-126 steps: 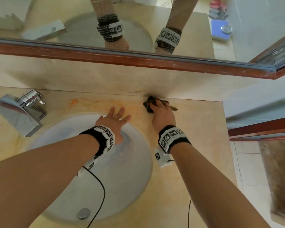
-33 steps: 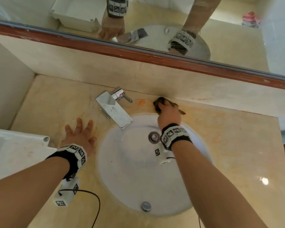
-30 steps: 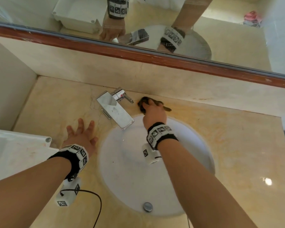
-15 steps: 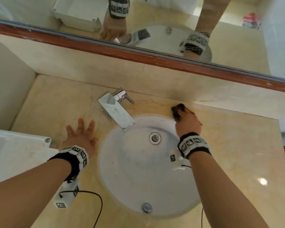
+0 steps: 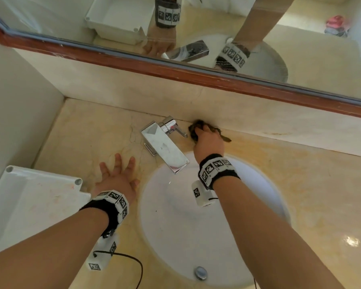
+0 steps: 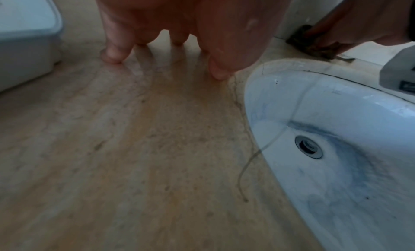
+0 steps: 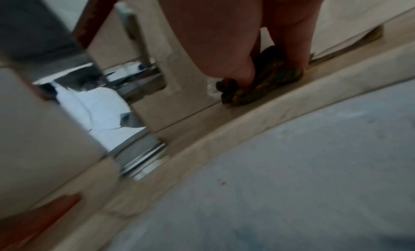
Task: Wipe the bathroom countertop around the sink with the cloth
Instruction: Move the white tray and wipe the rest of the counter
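At the far left, around eight o'clock in the head view, a white plastic box (image 5: 31, 207) sits on the beige marble worktop (image 5: 86, 132), its near corner just beside the left wrist. Next comes the left hand (image 5: 118, 180), laid flat on the worktop at the sink's nine o'clock side, fingers (image 5: 117, 163) straight and spread apart, pointing toward twelve o'clock; the left wrist view shows the fingertips (image 6: 114, 57) touching the stone and nothing held. Right of it lies the white oval sink (image 5: 196, 226), with a drain (image 6: 308, 147) in its bowl. The chrome faucet (image 5: 165, 147) stands at the sink's eleven o'clock, its flat spout running toward five o'clock over the bowl and its lever pointing toward three o'clock. Just right of the lever, at the sink's twelve o'clock, the right hand (image 5: 208, 142) presses the dark, crumpled cloth (image 5: 195, 127) onto the worktop where it meets the back wall, fingers (image 7: 289, 47) curled down and clamped on it. The cloth's long axis runs roughly nine to three o'clock along the wall, a thin tail sticking out toward three to four o'clock past the hand. Above, the wood-framed mirror (image 5: 196, 73) reflects both wrists.
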The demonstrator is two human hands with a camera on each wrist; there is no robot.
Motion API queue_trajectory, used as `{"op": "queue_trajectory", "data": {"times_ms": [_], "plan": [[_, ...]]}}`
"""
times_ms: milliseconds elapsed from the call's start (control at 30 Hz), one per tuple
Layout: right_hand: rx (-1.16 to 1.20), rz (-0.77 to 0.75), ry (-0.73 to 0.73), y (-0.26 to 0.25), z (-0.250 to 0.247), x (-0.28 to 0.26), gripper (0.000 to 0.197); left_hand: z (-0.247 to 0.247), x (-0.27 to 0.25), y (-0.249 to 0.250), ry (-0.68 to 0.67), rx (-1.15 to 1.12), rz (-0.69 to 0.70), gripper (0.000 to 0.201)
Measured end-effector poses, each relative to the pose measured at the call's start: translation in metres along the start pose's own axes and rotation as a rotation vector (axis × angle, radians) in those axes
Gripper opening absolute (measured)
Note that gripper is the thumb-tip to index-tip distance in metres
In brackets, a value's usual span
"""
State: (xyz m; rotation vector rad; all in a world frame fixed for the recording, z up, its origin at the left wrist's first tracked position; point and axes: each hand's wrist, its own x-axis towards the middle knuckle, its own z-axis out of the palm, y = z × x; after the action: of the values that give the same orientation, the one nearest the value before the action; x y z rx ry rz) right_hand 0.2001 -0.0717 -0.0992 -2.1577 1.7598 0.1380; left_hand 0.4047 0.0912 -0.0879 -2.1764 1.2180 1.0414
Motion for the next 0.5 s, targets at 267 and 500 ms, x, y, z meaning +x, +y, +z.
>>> {"op": "queue_trajectory", "data": {"times_ms": [267, 500], "plan": [[-0.080, -0.335, -0.024, -0.026, 0.026, -0.013, 0.031, 0.000, 0.001, 0.001, -0.004, 0.000, 0.007, 0.070], [0.043, -0.024, -0.053, 0.060, -0.008, -0.030, 0.063, 0.000, 0.002, -0.001, 0.001, 0.013, 0.013, 0.070]]}}
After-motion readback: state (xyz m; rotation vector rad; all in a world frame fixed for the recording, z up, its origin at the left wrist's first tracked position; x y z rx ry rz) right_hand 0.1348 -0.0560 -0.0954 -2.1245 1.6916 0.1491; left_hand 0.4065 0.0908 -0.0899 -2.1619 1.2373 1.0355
